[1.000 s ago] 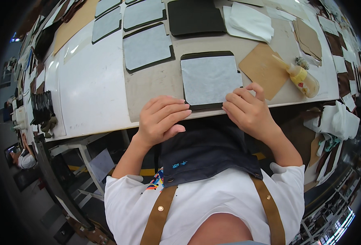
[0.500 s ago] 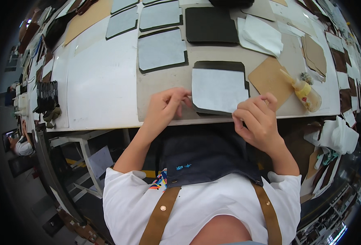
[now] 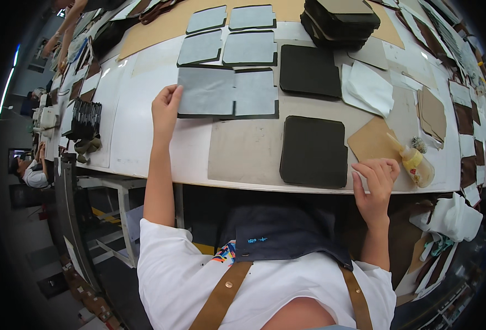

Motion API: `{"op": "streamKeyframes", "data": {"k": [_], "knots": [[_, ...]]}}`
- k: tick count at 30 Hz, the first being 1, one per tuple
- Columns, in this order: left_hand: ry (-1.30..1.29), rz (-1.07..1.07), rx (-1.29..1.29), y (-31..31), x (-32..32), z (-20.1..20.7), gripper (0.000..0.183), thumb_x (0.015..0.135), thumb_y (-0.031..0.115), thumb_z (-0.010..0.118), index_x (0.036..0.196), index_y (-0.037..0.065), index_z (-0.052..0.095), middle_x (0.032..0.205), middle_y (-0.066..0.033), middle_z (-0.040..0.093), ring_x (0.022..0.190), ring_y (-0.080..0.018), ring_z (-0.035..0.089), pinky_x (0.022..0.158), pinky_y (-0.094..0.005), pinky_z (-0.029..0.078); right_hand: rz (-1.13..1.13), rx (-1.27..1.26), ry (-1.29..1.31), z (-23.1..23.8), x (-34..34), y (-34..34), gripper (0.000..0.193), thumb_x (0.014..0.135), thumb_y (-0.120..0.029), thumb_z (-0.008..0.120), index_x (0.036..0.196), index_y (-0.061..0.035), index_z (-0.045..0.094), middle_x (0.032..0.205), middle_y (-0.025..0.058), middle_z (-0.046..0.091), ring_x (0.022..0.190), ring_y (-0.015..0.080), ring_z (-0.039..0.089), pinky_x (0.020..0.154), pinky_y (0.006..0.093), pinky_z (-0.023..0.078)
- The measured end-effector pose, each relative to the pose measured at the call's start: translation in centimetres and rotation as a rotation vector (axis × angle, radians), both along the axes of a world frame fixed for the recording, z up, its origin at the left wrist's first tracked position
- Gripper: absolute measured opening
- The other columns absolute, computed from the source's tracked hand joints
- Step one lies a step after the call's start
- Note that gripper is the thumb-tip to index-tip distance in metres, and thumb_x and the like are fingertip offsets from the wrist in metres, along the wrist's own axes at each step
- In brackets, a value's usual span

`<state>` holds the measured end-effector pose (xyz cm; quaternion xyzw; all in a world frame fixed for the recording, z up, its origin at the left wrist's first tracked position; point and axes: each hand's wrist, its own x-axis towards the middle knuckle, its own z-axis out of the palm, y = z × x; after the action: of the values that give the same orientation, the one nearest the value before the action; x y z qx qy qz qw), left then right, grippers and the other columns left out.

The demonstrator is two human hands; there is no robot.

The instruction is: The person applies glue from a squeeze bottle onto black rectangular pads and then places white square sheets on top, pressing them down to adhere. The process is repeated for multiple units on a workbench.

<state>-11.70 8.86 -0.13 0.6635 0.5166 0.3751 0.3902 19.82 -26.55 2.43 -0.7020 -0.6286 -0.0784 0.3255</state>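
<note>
Our left hand (image 3: 167, 102) pinches a grey-faced panel (image 3: 204, 92), right hand (image 3: 378, 179) curled empty. Five matching panels (image 3: 249, 48) lie placed; black panels (image 3: 313, 151) remain.

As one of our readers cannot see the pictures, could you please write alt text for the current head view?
A person's left hand holds a grey, dark-edged panel by its left edge, next to a similar panel on a table. The right hand, apparently empty, is between a black panel and a squeeze bottle.

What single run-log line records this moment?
left hand: pinches grey panel by left edge | right hand: holds nothing visible, beside front black panel
</note>
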Motion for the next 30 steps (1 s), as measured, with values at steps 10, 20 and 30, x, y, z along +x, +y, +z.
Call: {"op": "streamKeyframes", "data": {"k": [10,20,30], "knots": [[0.278,0.107,0.007,6.4,-3.7,-3.7,0.035,0.098,0.029,0.067,0.112,-0.002,0.071,0.095,-0.0085,0.076,0.085,-0.0138,0.068,0.079,-0.0278,0.051,-0.479,0.009,-0.193,-0.2,6.6,-4.5,0.026,0.092,-0.011,0.069,0.117,-0.0053,0.066,0.115,0.011,0.067,0.114,0.0297,0.059,0.107,0.0439,0.034],[0.646,0.148,0.324,4.0,-2.8,-2.1,0.036,0.097,0.028,0.066,0.125,0.005,0.066,0.112,-0.0091,0.071,0.104,-0.0241,0.065,0.089,-0.037,0.051,-0.741,0.036,0.696,-5.3,14.4,-12.7,0.059,0.101,-0.042,0.064,0.142,-0.0011,0.052,0.128,0.0138,0.064,0.114,0.0226,0.06,0.103,0.0366,0.043],[0.289,-0.333,0.618,-7.0,5.0,1.9,0.023,0.092,0.012,0.069,0.115,0.008,0.071,0.123,-0.0098,0.067,0.117,-0.0302,0.06,0.1,-0.0407,0.044,-0.541,0.555,1.17,-6.6,15.2,-13.5,0.054,0.098,-0.028,0.071,0.138,0.0011,0.05,0.131,0.0111,0.061,0.118,0.0213,0.061,0.105,0.0373,0.047]]}}
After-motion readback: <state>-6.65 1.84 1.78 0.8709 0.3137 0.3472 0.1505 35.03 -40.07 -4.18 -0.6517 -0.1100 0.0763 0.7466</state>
